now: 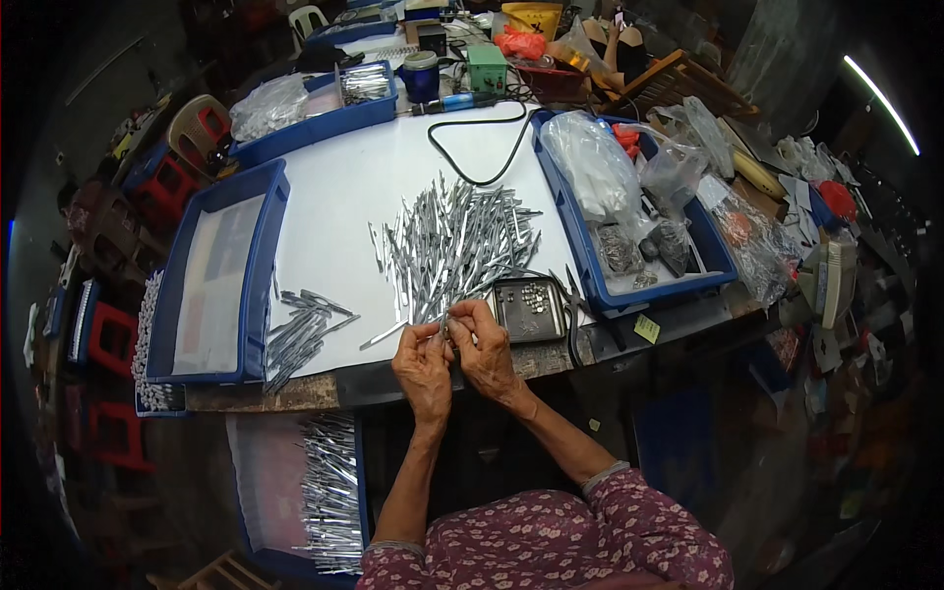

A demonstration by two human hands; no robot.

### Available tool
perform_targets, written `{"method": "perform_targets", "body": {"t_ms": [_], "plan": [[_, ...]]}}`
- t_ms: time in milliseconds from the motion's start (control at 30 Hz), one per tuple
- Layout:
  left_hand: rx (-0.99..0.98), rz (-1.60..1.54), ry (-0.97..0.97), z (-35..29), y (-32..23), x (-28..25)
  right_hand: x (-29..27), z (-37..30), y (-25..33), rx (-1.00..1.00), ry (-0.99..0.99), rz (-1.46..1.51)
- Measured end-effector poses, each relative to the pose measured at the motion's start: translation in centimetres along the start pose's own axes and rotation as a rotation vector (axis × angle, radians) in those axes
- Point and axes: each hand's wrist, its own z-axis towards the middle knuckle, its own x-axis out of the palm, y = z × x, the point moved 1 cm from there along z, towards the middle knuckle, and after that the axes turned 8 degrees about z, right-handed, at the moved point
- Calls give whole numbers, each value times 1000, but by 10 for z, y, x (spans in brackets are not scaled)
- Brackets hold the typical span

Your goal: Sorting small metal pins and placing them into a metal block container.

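Note:
My left hand [424, 366] and my right hand [482, 346] meet at the table's front edge, fingertips pinched together. Between them is a small metal piece, mostly hidden by the fingers; its kind I cannot make out. Just beyond lies a large heap of slim silver metal pieces [454, 236], long and narrow like blades or tweezers. A smaller pile of similar grey pieces [307, 329] lies to the left. Close by my right hand sits a dark shallow tray [531, 332] with small shiny metal parts in it. Pliers [572, 320] with dark handles rest at the tray's right.
A blue bin [270, 265] lined with pale sheet stands left; another blue bin [713, 280] holds plastic bags at right. A corded blue hand tool [457, 102] lies farther back by a green box [486, 69]. Below the table, a blue bin holds many silver pieces [329, 492].

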Motion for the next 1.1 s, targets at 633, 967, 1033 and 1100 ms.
{"method": "perform_targets", "body": {"t_ms": [633,967,1033,1100], "plan": [[-140,-360,63,6,-6,-23,20,5,-6,115,44,320],[-165,-417,67,6,-3,-29,22,10,-8,283,56,491],[-161,-417,53,7,0,-30,32,5,-6,154,71,349],[-165,-405,8,7,6,-32,35,5,-6,55,83,227]]}}
